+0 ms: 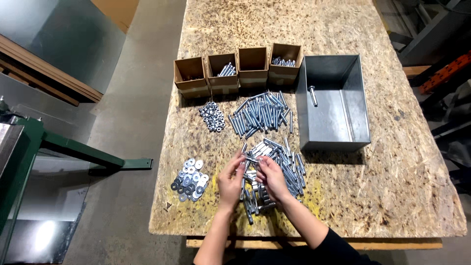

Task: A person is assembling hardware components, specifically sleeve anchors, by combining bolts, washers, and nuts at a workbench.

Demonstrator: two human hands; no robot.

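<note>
Both hands are together over a pile of silver bolts (287, 164) at the near middle of the chipboard table (392, 186). My left hand (230, 179) and my right hand (271, 176) meet at their fingertips and pinch a bolt (251, 160) between them. A second heap of long bolts (260, 113) lies farther back. Small nuts (212, 117) sit to its left. A cluster of flat washers (190, 179) lies left of my left hand.
A grey metal bin (358, 98) with one bolt (312, 95) inside stands at the right. A row of brown cardboard boxes (238, 68) lines the back, some holding fasteners. A green metal frame (73, 149) stands on the concrete floor at left.
</note>
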